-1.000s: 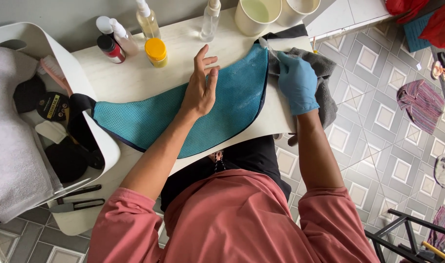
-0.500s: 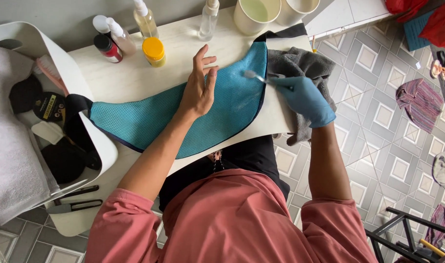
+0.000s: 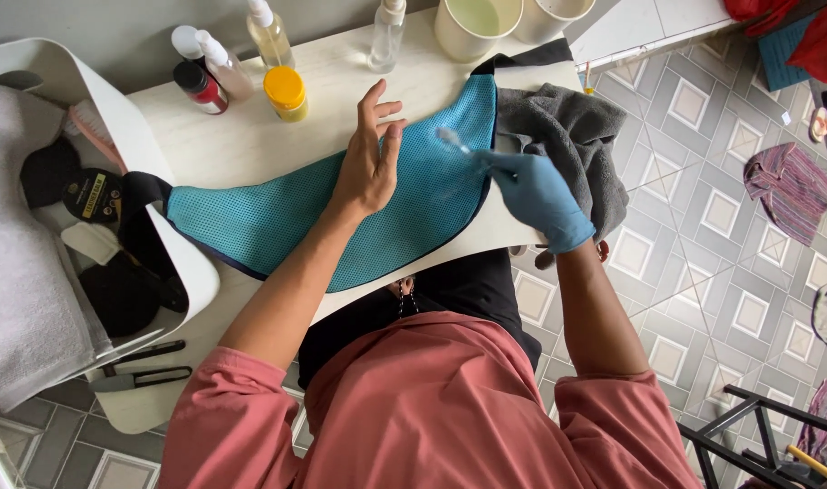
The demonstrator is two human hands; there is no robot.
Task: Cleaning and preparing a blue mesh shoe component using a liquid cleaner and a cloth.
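Note:
A teal mesh fabric piece with dark edging (image 3: 278,226) lies across the white table (image 3: 250,136). My left hand (image 3: 370,158), bare, presses flat on the fabric with fingers spread. My right hand (image 3: 536,195), in a blue glove, holds a small brush (image 3: 452,140) with its bristled head over the fabric's right part. A grey towel (image 3: 567,136) is bunched just behind and right of the gloved hand, at the table's right edge.
Bottles (image 3: 269,32) and a yellow-capped jar (image 3: 285,91) stand along the table's back, with two cream cups (image 3: 477,23) at the far right. A white bin (image 3: 87,244) at left holds a grey towel and dark items. Tiled floor lies right, with cloths on it.
My right hand left the grey towel, came back holding a small brush and moved left over the fabric. The left hand stayed pressed on the fabric.

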